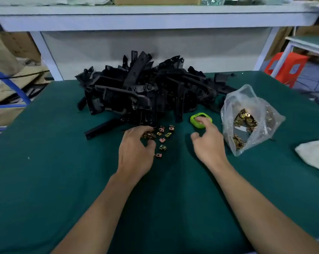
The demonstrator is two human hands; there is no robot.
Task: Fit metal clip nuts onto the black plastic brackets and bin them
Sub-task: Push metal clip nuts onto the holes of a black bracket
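Observation:
A heap of black plastic brackets (146, 88) lies at the back of the green table mat (45, 171). Several brass-coloured clip nuts (163, 139) are scattered on the mat in front of the heap. My left hand (135, 153) lies over the left part of that scatter, fingers curled round a few clip nuts. My right hand (209, 142) hovers to the right, fingers loosely spread, one fingertip over a green square ring (192, 121); it holds nothing. A clear plastic bag (250, 121) with many more clip nuts lies open further right.
A white cloth (314, 154) lies at the mat's right edge. A white shelf frame (155, 17) stands behind the heap. A red stool (287, 68) is at the back right, cardboard and blue tubing (10, 83) at the left.

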